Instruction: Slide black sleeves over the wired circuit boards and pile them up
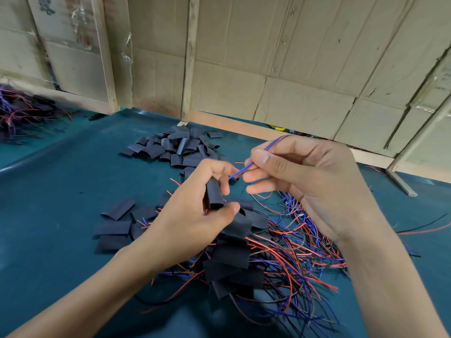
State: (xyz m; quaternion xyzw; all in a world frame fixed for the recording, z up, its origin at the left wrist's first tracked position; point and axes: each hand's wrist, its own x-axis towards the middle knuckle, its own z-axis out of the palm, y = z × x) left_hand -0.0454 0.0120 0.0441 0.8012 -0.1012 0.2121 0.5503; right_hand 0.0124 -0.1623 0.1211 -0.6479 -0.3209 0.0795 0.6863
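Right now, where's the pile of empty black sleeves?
In the head view, the pile of loose black sleeves lies on the green table, center-left, beyond the left hand, near the cardboard wall.

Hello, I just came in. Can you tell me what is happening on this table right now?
A person is putting black sleeves on wired parts. The left hand holds one black sleeve upright in its grip, and the right hand pinches a blue wire leading toward the sleeve's top. Below the hands, a pile of sleeved pieces lies on tangled red and blue wires. More empty sleeves lie heaped farther back on the green table.
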